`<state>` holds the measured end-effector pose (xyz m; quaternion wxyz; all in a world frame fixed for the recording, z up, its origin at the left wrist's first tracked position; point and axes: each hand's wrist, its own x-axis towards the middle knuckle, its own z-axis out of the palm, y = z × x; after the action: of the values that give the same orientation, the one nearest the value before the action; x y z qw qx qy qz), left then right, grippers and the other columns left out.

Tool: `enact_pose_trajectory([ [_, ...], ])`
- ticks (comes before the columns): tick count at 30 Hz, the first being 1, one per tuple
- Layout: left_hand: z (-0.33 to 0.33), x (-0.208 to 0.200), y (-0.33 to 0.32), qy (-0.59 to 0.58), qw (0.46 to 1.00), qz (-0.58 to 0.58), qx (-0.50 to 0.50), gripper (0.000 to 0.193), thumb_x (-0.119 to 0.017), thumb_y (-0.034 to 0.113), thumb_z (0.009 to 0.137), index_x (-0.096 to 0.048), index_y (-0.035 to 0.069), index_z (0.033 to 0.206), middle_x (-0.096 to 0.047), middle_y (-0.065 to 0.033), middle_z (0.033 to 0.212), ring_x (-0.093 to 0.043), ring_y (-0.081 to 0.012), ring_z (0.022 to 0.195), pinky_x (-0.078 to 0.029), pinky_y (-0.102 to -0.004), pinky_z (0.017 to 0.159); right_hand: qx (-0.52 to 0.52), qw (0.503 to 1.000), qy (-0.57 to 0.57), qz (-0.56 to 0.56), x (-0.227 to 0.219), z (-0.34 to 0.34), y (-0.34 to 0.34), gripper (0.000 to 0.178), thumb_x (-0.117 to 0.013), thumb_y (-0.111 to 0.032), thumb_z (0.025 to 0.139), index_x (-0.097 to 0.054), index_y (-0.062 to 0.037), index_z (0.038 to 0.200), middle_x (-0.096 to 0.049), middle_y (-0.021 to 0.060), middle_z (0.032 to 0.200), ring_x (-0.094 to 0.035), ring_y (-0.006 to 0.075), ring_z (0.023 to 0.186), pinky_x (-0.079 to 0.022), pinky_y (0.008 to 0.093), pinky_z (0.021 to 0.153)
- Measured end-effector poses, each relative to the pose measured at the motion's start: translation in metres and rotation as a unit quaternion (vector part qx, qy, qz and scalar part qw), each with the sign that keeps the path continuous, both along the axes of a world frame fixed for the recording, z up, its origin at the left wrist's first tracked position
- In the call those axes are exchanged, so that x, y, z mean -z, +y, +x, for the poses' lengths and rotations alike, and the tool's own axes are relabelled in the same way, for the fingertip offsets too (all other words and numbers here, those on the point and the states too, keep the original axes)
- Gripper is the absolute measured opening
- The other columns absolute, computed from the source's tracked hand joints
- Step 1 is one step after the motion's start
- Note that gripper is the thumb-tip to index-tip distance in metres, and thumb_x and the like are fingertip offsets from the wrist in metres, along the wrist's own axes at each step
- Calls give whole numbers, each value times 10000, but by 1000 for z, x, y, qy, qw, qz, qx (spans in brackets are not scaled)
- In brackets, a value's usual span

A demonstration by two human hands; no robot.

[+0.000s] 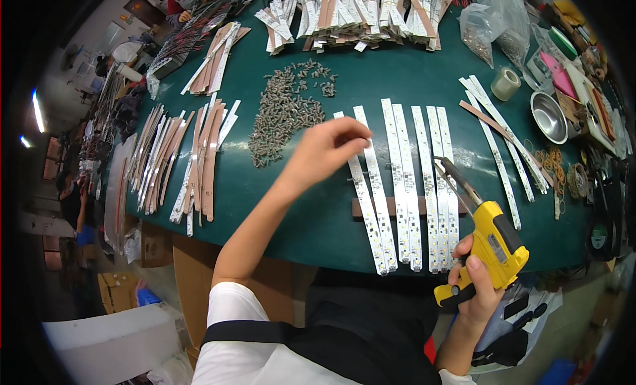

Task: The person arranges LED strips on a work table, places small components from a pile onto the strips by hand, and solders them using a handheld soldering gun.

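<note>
My right hand grips a yellow and black soldering gun, its metal tip pointing up and left over the rightmost strips. Several white LED strips lie side by side in front of me, their near ends at the table edge. A brown bar runs crosswise beneath them. Over the far ends of the left strips hovers my left hand, thumb and forefinger pinched; whatever is between them is too small to make out. Left of that hand spreads a pile of small grey-brown parts.
More strips lie in bundles on the green table, at the left and in a big heap at the back. At the right are loose strips, a tape roll, a metal bowl and plastic bags.
</note>
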<state>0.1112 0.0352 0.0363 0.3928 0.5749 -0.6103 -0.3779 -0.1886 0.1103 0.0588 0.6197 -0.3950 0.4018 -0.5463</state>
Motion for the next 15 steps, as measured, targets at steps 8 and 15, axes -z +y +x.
enact_pose_trajectory([
  [8, -54, 14, -13, -74, 994, -49, 70, 127, -632, 89, 864, -621, 10, 963, -658, -59, 876, -629, -125, 811, -497, -267, 734, 3, 1000, -3, 7, 1, -8, 5, 507, -608, -53, 828, -435, 47, 1294, -559, 159, 940, -559, 158, 805, -504, 214, 497],
  [15, -51, 14, -6, -61, 997, -2, 52, 125, -657, 102, 838, -613, 10, 911, -637, -56, 811, -601, -113, 730, -487, -254, 680, -5, 1000, -9, 9, 1, -9, 3, 506, -605, -40, 829, -434, 49, 1296, -570, 163, 941, -568, 159, 796, -504, 214, 498],
])
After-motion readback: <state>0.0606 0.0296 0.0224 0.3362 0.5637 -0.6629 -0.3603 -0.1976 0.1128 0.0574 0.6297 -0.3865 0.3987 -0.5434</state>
